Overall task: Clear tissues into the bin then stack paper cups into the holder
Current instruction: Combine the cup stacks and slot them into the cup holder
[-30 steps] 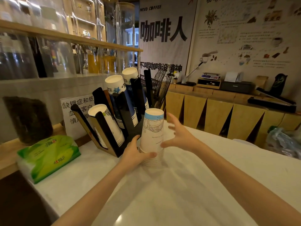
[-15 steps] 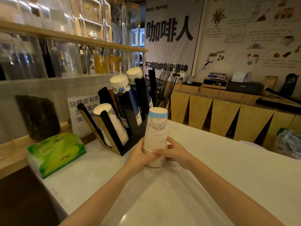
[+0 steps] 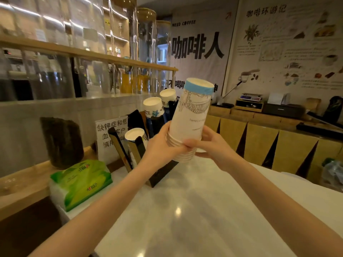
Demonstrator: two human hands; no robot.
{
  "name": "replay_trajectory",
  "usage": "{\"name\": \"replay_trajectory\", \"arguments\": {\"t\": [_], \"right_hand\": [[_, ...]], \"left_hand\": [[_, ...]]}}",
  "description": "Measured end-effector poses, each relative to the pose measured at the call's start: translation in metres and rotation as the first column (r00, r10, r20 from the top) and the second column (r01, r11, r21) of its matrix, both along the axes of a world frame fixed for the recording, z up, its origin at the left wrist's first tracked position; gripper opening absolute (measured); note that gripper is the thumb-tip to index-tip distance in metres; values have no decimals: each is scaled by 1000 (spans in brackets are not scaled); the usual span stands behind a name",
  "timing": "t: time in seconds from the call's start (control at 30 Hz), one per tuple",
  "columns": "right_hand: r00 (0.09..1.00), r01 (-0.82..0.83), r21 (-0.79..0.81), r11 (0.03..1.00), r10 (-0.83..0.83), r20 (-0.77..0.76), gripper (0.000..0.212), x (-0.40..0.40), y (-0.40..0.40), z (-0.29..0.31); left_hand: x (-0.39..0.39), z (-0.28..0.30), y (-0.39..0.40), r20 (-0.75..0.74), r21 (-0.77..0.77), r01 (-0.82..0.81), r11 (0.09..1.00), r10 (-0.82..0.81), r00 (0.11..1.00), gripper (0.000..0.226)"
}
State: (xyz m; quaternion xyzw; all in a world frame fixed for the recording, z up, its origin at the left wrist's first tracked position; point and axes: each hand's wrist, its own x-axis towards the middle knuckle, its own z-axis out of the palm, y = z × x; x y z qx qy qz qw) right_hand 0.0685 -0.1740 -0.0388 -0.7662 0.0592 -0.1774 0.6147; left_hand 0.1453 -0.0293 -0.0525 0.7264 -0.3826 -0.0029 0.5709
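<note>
Both hands hold a stack of upside-down paper cups (image 3: 191,115), white with a blue band at the top, lifted off the white counter (image 3: 204,210) and tilted slightly right. My left hand (image 3: 161,145) grips the rims at the stack's left. My right hand (image 3: 209,145) wraps the rims from the right and front. Behind the stack stands the black slanted cup holder (image 3: 137,143), with other cup stacks (image 3: 153,106) resting in its slots. No loose tissues or bin are in sight.
A green tissue pack (image 3: 81,182) lies at the counter's left edge. A printed sign (image 3: 109,134) and a dark jar (image 3: 62,141) stand behind it on a wooden ledge. Glass panels rise at left; a plastic bag (image 3: 332,173) sits far right.
My right hand closed on the cup stack, and both hands raised it from the counter to above the holder's front, tipping it slightly.
</note>
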Motion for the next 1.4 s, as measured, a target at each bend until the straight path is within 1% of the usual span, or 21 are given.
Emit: {"name": "replay_trajectory", "arguments": {"t": [0.1, 0.17, 0.23, 0.33, 0.43, 0.57, 0.67, 0.77, 0.9, 0.97, 1.03, 1.17, 1.27, 1.4], "right_hand": [[998, 23, -22, 999, -22, 57, 64, 12, 20, 30], [994, 42, -12, 999, -41, 102, 67, 22, 34, 43], [987, 53, -21, 998, -50, 153, 67, 33, 50, 52], [979, 81, -67, 994, -66, 191, 71, 53, 72, 61], [982, 82, -84, 993, -66, 179, 76, 73, 89, 61], [986, 74, -104, 992, -57, 159, 76, 93, 103, 53], [987, 77, -143, 987, -55, 150, 72, 100, 110, 47], [984, 65, -212, 975, -27, 177, 67, 101, 116, 41], [986, 62, -286, 956, -14, 165, 69, 103, 118, 30], [990, 57, -277, 959, -18, 141, 73, 106, 119, 22], [994, 49, -236, 971, -24, 105, 77, 108, 117, 13], [997, 17, -119, 993, -7, 80, 71, 106, 113, 4], [999, 2, -39, 999, 0, 50, 67, 106, 110, -2], [997, 34, 31, 999, -32, -66, 61, 108, 109, -14]], "left_hand": [[10, 29, 21, 76, -28, -46, 999, 48, 996, 78], [18, 44, 35, 107, -54, -71, 996, 76, 991, 72], [28, 54, 48, 109, -71, -95, 993, 102, 989, 68], [46, 62, 66, 101, -73, -125, 990, 131, 986, 69], [66, 62, 81, 96, -19, -131, 991, 132, 987, 69], [87, 58, 93, 110, 31, -154, 988, 150, 983, 72], [97, 52, 97, 98, 67, -157, 985, 150, 984, 73], [105, 44, 99, 92, 94, -150, 984, 142, 986, 76], [108, 35, 103, 99, 105, -158, 982, 147, 984, 75], [107, 32, 105, 103, 130, -153, 980, 140, 985, 73], [107, 27, 104, 87, 161, -134, 978, 122, 989, 74], [108, 19, 101, 69, 189, -142, 972, 131, 989, 71], [106, 19, 100, 33, 159, -120, 980, 116, 993, 71], [99, 18, 98, 21, 99, -138, 985, 137, 990, 69]]}}
